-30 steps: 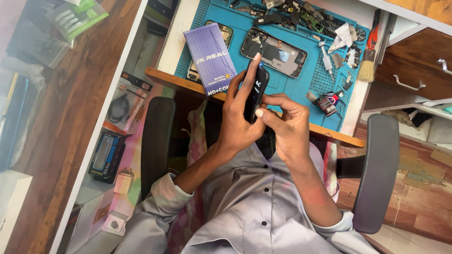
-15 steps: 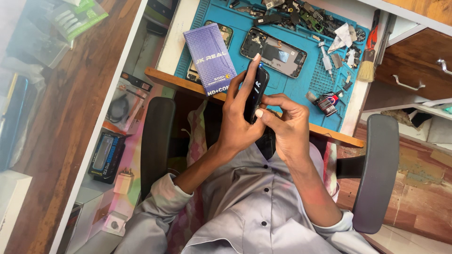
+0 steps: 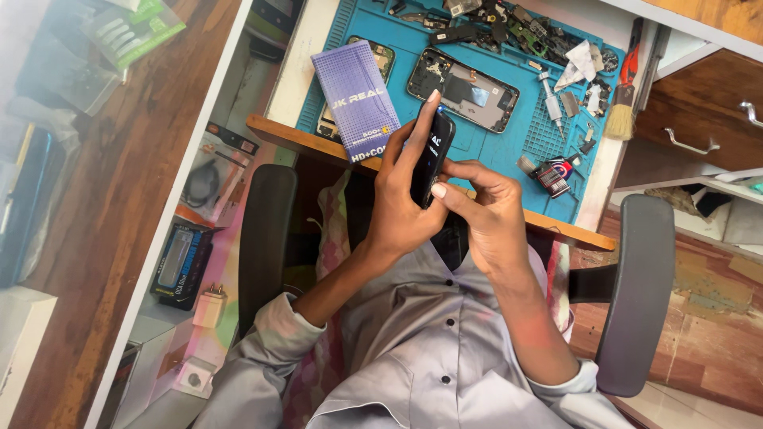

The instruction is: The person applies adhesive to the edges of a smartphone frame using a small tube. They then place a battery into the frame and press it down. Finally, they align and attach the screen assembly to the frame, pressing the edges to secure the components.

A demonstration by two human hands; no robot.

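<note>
One purple box (image 3: 355, 99) is lying on the blue mat (image 3: 509, 143). The left hand (image 3: 401, 208) is curling round one black phone (image 3: 430, 159), holding it upright above the desk edge, while the right hand (image 3: 486, 216), fingers bent, is pinching its lower edge. One opened phone (image 3: 463, 88) is lying beyond; one brush (image 3: 625, 87) is resting farthest right.

Left hand (image 3: 401, 202) grips a black phone (image 3: 430, 155) upright, right hand (image 3: 485, 214) pinches its lower edge, above a blue work mat (image 3: 509, 147) with an opened phone (image 3: 463, 89) and purple box (image 3: 358, 99).
</note>
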